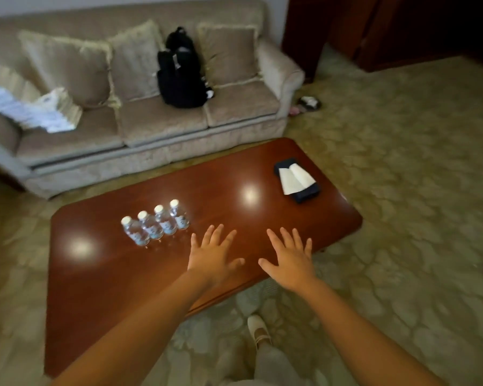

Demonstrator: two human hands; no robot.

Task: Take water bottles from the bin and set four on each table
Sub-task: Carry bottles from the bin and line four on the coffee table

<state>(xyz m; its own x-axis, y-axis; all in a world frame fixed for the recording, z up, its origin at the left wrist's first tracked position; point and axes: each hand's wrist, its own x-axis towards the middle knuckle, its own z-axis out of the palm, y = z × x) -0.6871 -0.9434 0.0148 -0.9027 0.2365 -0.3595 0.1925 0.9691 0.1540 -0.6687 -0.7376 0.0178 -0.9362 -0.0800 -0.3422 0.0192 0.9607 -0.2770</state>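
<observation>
A row of several small clear water bottles (156,225) with white caps stands upright on the glossy brown coffee table (101,274), left of centre. My left hand (212,256) hovers flat over the table just right of the bottles, fingers spread, holding nothing. Over the table's near edge, my right hand (289,259) is also spread flat and holds nothing. No bin is in view.
A dark tissue box (297,181) with a white tissue sits at the table's far right. Behind the table is a beige sofa (156,121) with cushions, a black backpack (180,72) and stacked linens (25,100). Patterned carpet surrounds the table; my shoe (258,331) is below.
</observation>
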